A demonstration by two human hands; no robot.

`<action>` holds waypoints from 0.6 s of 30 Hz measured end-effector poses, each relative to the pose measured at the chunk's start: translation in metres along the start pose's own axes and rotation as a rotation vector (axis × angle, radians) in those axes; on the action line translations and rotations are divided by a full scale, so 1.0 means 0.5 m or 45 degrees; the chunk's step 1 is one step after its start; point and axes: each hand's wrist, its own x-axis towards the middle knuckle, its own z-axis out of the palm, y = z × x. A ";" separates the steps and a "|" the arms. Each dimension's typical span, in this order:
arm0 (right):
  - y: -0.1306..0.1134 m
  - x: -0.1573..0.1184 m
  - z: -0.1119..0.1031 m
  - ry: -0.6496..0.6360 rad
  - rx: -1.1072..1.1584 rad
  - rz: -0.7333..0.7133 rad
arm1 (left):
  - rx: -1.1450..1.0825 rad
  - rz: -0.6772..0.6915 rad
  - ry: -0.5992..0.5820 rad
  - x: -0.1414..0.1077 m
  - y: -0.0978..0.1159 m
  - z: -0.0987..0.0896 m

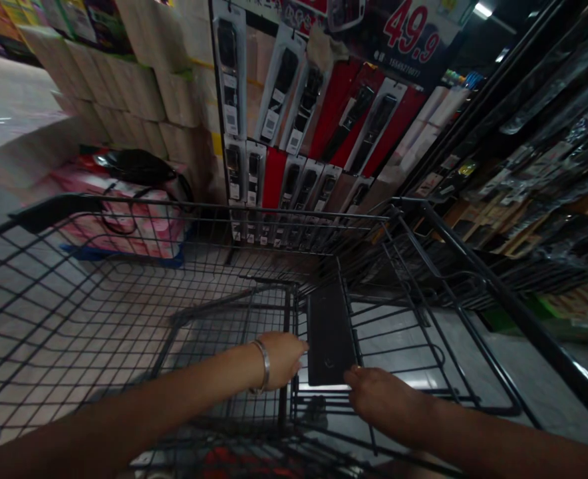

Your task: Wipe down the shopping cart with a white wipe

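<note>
A black wire shopping cart [254, 211] fills the lower view. Inside it, at the child-seat end, is a dark flat seat flap [330, 326]. My left hand [280, 359], with a silver bracelet [263, 366] at the wrist, is closed at the flap's left edge, beside the wire divider. At the flap's near right corner, my right hand [381, 402] pinches the edge between thumb and fingers. The fingertips of both hands are partly hidden.
The cart's handle bar [528, 319] runs along the right. Beyond the cart stands a rack of packaged belts [279, 93] under a price sign [414, 33]. Stacked paper rolls [134, 86] and pink packs [144, 226] are at left; plastic-wrapped goods [548, 173] hang at right.
</note>
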 end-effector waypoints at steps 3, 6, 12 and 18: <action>0.004 -0.002 0.012 -0.004 -0.032 -0.006 | -0.140 -0.083 0.056 0.064 -0.008 0.043; 0.003 -0.004 0.021 0.022 -0.061 0.000 | -0.314 -0.281 0.151 0.125 -0.007 0.099; -0.003 -0.017 0.010 0.210 -0.056 -0.072 | -0.733 -0.681 0.174 0.202 -0.016 0.188; -0.001 0.001 0.035 0.262 -0.094 0.003 | -1.037 -0.810 0.233 0.213 -0.045 0.229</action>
